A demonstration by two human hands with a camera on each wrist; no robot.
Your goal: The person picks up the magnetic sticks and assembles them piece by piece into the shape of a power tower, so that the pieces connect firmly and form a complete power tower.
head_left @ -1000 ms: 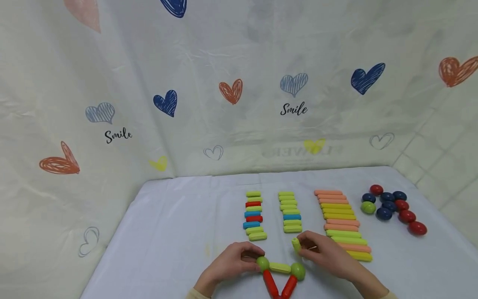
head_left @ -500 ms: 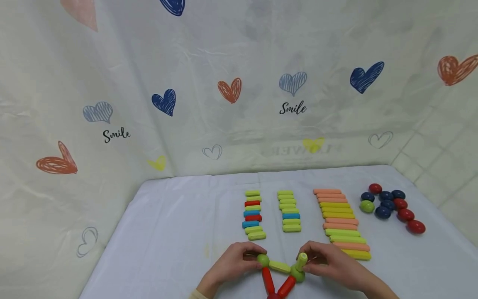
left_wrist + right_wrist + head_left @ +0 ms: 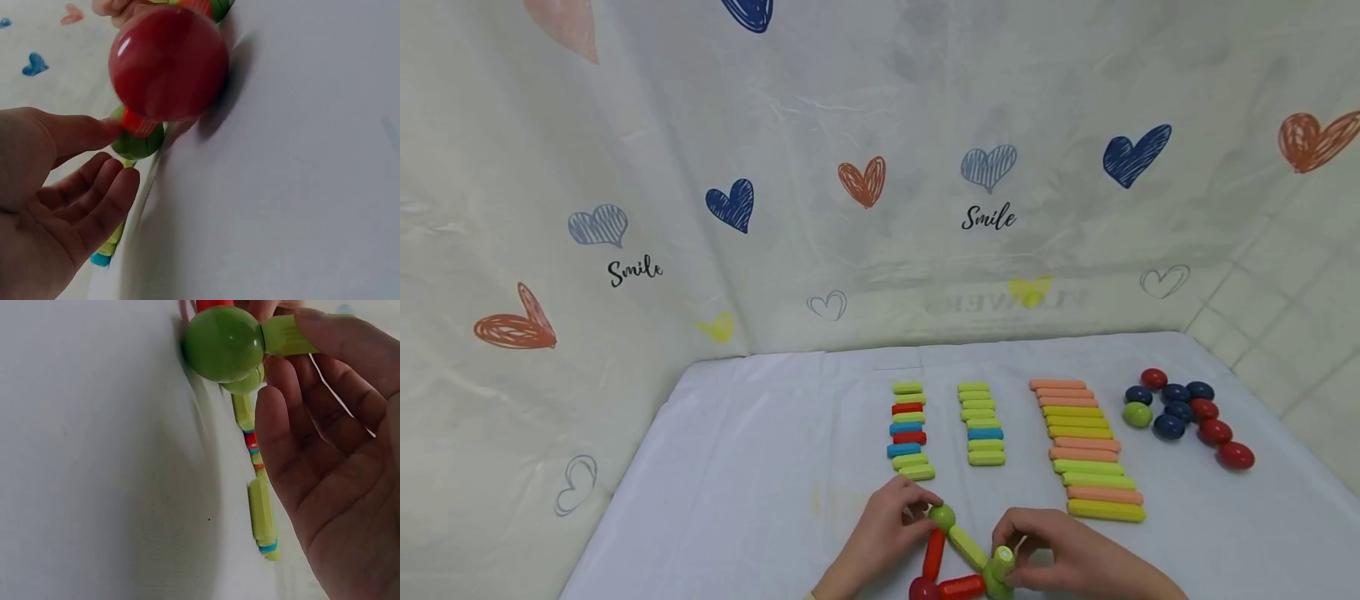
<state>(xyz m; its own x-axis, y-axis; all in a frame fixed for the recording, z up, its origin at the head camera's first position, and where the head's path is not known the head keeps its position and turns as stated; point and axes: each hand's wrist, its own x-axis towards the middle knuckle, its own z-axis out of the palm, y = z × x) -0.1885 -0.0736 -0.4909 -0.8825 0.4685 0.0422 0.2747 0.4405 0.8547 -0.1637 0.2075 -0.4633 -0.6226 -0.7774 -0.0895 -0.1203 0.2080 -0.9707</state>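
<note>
Closest to the person on the tabletop (image 3: 737, 483), a red ball (image 3: 924, 589) lies at nine o'clock from the near green ball (image 3: 222, 344), a red stick (image 3: 961, 587) joining them. On that green ball stands the upright green stick (image 3: 284, 336), its long axis rising roughly square to the tabletop; how deeply it is seated cannot be told. The right hand (image 3: 1063, 546) is the nearer one, pinching this stick between thumb and fingers from its three o'clock side. The stick's line over the ball looks like the relation that counts. A flat green stick (image 3: 968, 547) runs toward eleven o'clock to the far green ball (image 3: 942, 517), which the left hand (image 3: 887, 525) pinches from nine o'clock; from that hand the upright stick lies at four o'clock. Farther off from the stick are short sticks (image 3: 985, 434) at twelve, long sticks (image 3: 1086, 444) at one, and loose balls (image 3: 1180, 412) at two.
</note>
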